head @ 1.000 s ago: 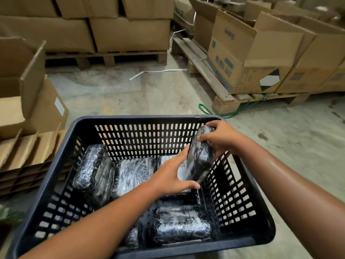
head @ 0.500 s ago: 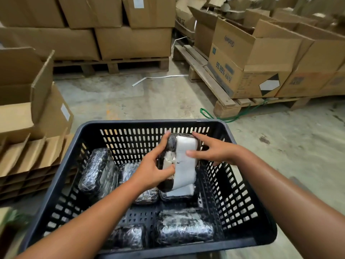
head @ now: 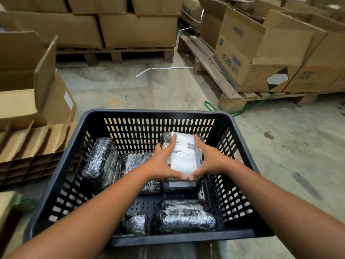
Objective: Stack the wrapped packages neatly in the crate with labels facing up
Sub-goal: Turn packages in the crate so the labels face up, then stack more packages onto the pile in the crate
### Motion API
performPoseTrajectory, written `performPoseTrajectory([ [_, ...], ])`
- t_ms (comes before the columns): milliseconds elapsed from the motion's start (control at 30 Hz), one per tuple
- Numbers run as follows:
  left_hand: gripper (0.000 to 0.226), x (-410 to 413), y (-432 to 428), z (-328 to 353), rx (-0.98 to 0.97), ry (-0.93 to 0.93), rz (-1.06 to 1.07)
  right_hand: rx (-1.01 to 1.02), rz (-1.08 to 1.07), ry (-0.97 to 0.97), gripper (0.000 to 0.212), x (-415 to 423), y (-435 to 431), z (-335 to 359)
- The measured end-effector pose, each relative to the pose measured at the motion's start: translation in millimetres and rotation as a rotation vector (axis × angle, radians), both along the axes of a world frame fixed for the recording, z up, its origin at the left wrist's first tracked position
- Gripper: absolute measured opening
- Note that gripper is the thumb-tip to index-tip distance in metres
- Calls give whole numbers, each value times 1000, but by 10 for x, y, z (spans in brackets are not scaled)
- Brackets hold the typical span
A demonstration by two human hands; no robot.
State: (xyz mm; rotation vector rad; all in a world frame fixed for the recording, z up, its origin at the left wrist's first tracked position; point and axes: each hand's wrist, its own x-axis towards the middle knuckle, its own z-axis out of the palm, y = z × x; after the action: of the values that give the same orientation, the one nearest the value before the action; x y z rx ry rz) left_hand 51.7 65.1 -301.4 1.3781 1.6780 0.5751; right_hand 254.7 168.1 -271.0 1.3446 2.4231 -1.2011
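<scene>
A black slotted crate (head: 149, 114) stands on the floor below me with several black plastic-wrapped packages inside. Both hands hold one package (head: 183, 157) at the crate's far right, its white barcode label facing up. My left hand (head: 161, 163) grips its left side and my right hand (head: 211, 161) its right side, thumbs meeting at the near edge. It sits on top of another labelled package (head: 182, 185). Wrapped packages lie at the left (head: 101, 161), the middle (head: 136, 159), the near right (head: 186, 215) and the near middle (head: 135, 223).
Cardboard boxes on wooden pallets (head: 226, 94) line the right and back. An open box (head: 28, 75) and flattened cardboard dividers (head: 28, 146) sit close to the crate's left. A green cord (head: 240, 111) and a white strap (head: 164, 69) lie on the concrete floor.
The package went from upright on its edge in my right hand to flat with its label up, gripped by both hands and lowered onto the package at the crate's far right.
</scene>
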Motion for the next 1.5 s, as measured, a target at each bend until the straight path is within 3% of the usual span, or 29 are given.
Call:
performPoseTrajectory([
  [67, 152, -7, 36, -70, -32, 66, -22, 5, -6, -31, 163, -51, 21, -30],
  [200, 157, -29, 32, -247, -61, 188, -30, 56, 1, -125, 163, -163, -18, -198],
  [367, 141, -91, 55, -378, -89, 358, -121, 10, -18, -183, 155, -166, 37, -358],
  [767, 144, -143, 85, -405, -103, 240, -122, -47, -59, -165, 148, -135, -25, -330],
  [933, 128, -142, 13, -305, -123, 291, -229, -18, 89, -206, 126, -52, -40, -227],
  [1133, 113, -214, -183, -37, -151, 374, -410, 48, 240, -321, 127, 62, -109, 119],
  [1200, 112, -179, -284, 37, -166, 391, -460, 65, 217, -345, 108, 113, -210, 153],
  [1300, 104, -100, -394, 132, -226, 330, -525, -49, 286, -372, 77, 176, -352, 135],
  [1400, 100, -57, -410, 184, -307, 357, -655, -238, 417, -426, 77, 171, -496, 100],
  [1500, 89, 19, -430, 195, -443, 360, -773, -288, 469, -439, 80, 133, -594, 58],
])
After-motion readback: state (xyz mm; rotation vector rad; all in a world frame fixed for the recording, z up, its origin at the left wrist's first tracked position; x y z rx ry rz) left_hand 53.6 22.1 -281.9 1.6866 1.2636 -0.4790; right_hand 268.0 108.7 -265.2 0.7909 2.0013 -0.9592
